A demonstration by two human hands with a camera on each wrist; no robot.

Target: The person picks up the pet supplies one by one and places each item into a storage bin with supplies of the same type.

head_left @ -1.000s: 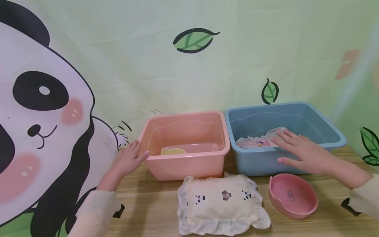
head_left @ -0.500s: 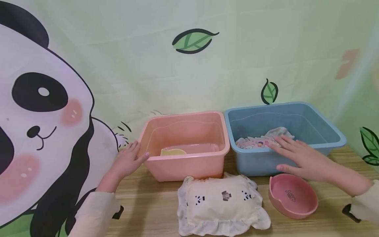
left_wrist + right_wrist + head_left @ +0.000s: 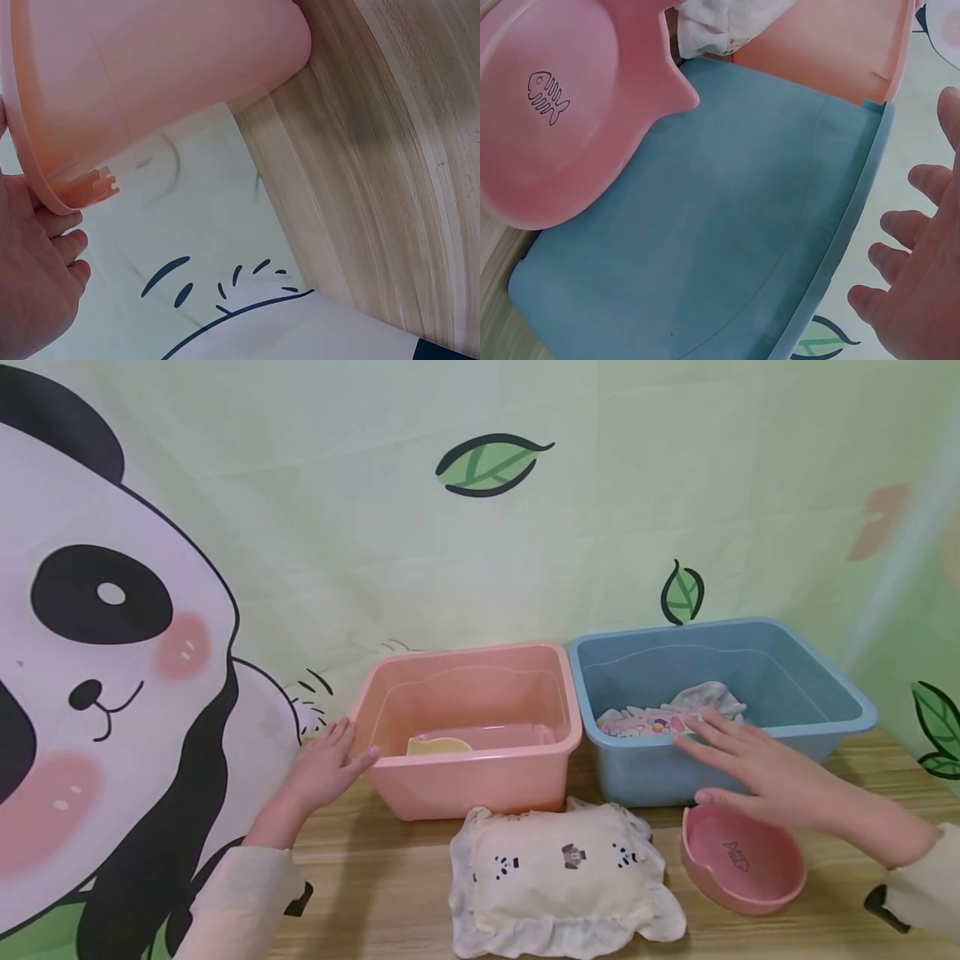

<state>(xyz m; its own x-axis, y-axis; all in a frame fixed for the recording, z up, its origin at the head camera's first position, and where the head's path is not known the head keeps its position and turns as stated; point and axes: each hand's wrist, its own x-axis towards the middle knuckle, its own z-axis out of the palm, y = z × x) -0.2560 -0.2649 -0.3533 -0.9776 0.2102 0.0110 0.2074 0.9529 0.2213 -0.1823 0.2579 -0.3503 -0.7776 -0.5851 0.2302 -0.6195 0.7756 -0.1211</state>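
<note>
My left hand [image 3: 322,772] rests on the left front corner of a pink basin [image 3: 472,781], its thumb at the rim. In the left wrist view its fingers [image 3: 64,244] lie along the outside of the rim. A pale yellow thing [image 3: 438,744] sits inside this basin, partly hidden by the front wall. My right hand [image 3: 772,772] is spread at the front rim of a blue basin [image 3: 652,772], holding nothing. Frilled cloth with a pink print [image 3: 645,722] and a white part [image 3: 708,695] lies in the blue basin, partly behind the fingertips.
A cream frilled pillow [image 3: 562,885] with animal prints lies on the wooden table [image 3: 360,877] before the basins. Beside it, under my right wrist, stands a pink bowl [image 3: 750,868] with a fishbone print. A panda-printed curtain [image 3: 337,527] hangs close behind.
My right hand has drawn slightly back toward the front, so more of the white cloth shows. The left hand and the basins have stayed in place.
</note>
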